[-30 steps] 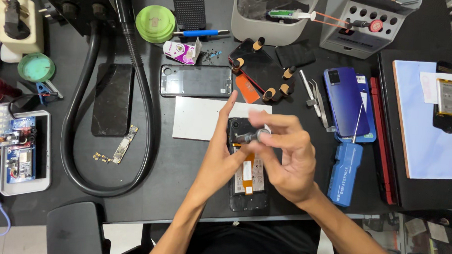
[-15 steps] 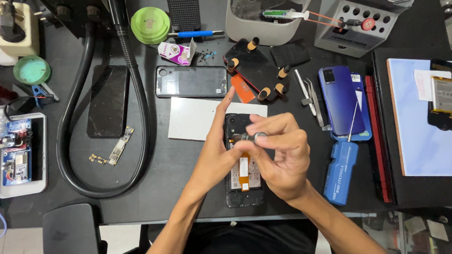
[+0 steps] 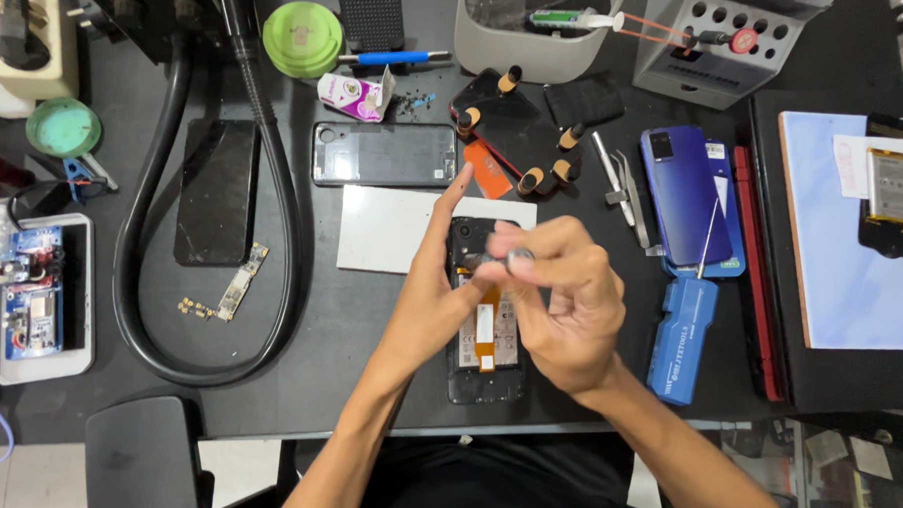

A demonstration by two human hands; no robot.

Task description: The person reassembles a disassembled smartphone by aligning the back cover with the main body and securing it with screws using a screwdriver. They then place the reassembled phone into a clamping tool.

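An opened black phone lies back-up on the dark mat, with an orange flex cable showing inside. Both my hands hover over its upper half. My right hand pinches a small screwdriver with a silvery round cap, held upright over the phone. My left hand leans in from the left with fingers stretched out straight and its thumb touching the right fingertips near the tool. The phone's top part is hidden by the hands.
A white sheet and a second opened phone lie behind. A thick black hose loops at left beside a small circuit board. Blue phone, tweezers and a blue tool lie to the right.
Both hands stay over the opened phone. The right fingers have shifted slightly around the screwdriver's cap, and the view has drifted a little.
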